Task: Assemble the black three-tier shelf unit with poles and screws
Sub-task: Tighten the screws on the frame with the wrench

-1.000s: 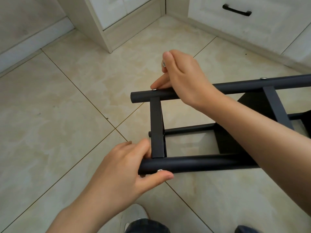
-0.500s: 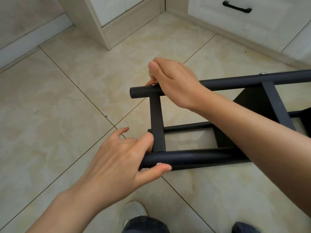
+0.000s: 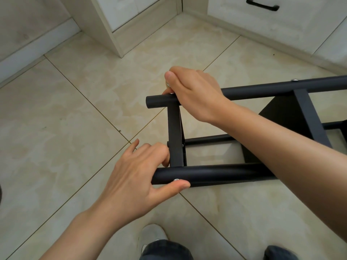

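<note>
One shelf (image 3: 216,175), beige tiles (image 3: 56,147), white cabinets (image 3: 293,29)

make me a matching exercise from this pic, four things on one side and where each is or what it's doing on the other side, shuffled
Things:
1. left hand
2. right hand
3. drawer handle
4. shoe

Places or states:
a. on the white cabinet front, top right
b. grips the end of the near pole
c. on the tiled floor at the bottom edge
d. pinches a small silver part just above the far pole

Pairs: 1-b, 2-d, 3-a, 4-c
</note>
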`<state>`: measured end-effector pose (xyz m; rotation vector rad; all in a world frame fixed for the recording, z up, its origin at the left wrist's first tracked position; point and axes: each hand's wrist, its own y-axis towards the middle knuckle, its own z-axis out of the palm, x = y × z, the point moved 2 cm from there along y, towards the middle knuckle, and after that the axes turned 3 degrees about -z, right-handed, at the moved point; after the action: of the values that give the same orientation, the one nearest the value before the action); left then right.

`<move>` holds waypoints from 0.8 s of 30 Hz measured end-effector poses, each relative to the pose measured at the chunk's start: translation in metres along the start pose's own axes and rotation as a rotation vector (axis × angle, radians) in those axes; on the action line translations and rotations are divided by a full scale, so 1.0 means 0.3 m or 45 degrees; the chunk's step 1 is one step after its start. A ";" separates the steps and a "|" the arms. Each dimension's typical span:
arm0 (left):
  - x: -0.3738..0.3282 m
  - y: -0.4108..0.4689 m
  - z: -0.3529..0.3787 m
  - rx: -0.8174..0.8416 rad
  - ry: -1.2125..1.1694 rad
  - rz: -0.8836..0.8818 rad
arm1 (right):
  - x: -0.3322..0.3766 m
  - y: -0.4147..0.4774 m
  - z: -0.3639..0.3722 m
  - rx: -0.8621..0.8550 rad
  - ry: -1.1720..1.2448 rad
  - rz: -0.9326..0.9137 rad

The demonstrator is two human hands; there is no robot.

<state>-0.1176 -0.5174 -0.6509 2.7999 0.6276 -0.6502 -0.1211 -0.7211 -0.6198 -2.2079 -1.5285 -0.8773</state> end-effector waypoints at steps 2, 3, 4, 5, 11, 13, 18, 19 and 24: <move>-0.008 -0.001 -0.004 0.001 0.004 0.026 | 0.003 -0.003 0.001 -0.001 0.006 0.003; -0.013 0.003 -0.009 -0.007 0.020 0.049 | 0.003 -0.003 -0.001 0.001 0.007 0.005; -0.018 0.009 -0.013 -0.013 0.039 0.069 | 0.004 -0.004 -0.002 0.004 0.007 0.009; -0.022 0.015 -0.016 -0.022 0.063 0.086 | 0.004 -0.005 -0.003 0.007 0.004 0.012; -0.008 0.015 -0.016 -0.017 -0.034 -0.041 | 0.005 -0.009 -0.004 0.004 -0.021 -0.002; -0.006 0.007 -0.010 -0.015 -0.050 -0.036 | 0.004 -0.010 -0.004 0.009 -0.031 -0.004; -0.009 0.018 0.006 0.010 0.112 0.107 | 0.005 -0.006 -0.007 0.011 -0.035 -0.009; -0.010 0.019 0.007 -0.008 0.132 0.148 | 0.005 -0.006 -0.007 0.012 -0.027 -0.010; -0.015 0.016 0.017 -0.069 0.002 0.229 | 0.006 -0.004 -0.016 -0.004 0.075 -0.022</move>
<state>-0.1210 -0.5247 -0.6530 2.7645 0.3813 -0.5867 -0.1233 -0.7222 -0.6150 -2.1544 -1.5225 -0.9425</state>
